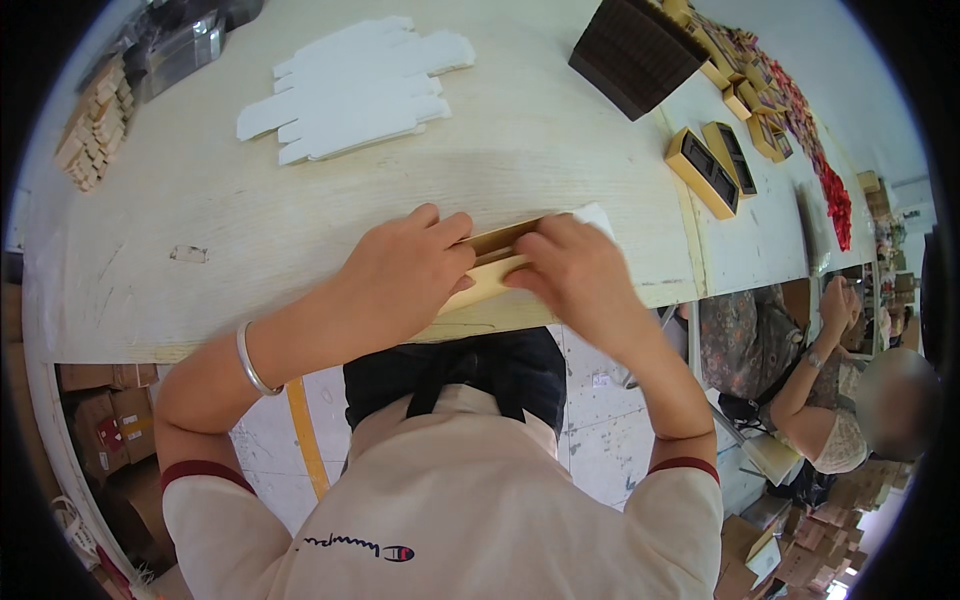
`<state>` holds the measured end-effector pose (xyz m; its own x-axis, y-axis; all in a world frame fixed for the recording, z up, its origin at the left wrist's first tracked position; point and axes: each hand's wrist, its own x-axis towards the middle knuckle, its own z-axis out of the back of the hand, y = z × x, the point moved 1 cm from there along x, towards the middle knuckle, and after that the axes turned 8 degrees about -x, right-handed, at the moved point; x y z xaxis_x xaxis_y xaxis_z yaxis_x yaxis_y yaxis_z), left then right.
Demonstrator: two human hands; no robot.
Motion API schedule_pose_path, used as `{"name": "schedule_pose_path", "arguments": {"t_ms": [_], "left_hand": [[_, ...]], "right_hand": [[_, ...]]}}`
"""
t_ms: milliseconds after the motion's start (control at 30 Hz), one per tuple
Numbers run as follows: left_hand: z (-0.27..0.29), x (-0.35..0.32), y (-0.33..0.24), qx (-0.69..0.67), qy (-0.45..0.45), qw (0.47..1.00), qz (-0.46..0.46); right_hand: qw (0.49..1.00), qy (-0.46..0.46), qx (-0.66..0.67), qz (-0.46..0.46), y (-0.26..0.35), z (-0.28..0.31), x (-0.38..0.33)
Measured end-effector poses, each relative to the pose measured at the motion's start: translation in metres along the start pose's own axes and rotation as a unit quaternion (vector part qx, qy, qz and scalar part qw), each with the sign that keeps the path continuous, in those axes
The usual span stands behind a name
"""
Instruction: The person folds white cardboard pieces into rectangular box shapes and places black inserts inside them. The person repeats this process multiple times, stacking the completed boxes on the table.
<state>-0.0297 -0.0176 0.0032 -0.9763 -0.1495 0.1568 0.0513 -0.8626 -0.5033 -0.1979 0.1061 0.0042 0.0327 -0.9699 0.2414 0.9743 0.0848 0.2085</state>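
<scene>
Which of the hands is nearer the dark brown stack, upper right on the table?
Right. The right hand, at the tan box, sits below and slightly left of the dark brown stack in view; the left hand is farther left.

Pictured in a packaging workshop, judging by white box blanks (355, 95) stacked flat on a long, worn surface (150, 300), gold boxes with black inserts (703, 175) toward the right, cardboard cartons (98, 432) stowed underneath and piled at lower right, and another person (828, 432) stationed farther along.
</scene>
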Motion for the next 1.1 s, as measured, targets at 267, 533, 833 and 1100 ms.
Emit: {"name": "schedule_pose_path", "arguments": {"t_ms": [267, 533, 833, 1100], "left_hand": [[-0.007, 0.016, -0.011, -0.023, 0.000, 0.998, 0.064], [0.027, -0.007, -0.012, -0.224, 0.097, 0.970, 0.002], [-0.014, -0.004, 0.005, -0.107, -0.054, 0.985, -0.121], [-0.026, 0.000, -0.016, -0.161, -0.118, 0.980, 0.017]], "right_hand": [[0.996, -0.070, 0.010, 0.055, 0.004, 0.004, -0.022], [0.984, -0.051, 0.167, 0.033, 0.006, -0.001, -0.030], [0.979, -0.107, 0.161, 0.064, 0.009, -0.019, -0.015], [0.892, 0.079, 0.435, -0.093, 0.011, -0.006, -0.010]]}}
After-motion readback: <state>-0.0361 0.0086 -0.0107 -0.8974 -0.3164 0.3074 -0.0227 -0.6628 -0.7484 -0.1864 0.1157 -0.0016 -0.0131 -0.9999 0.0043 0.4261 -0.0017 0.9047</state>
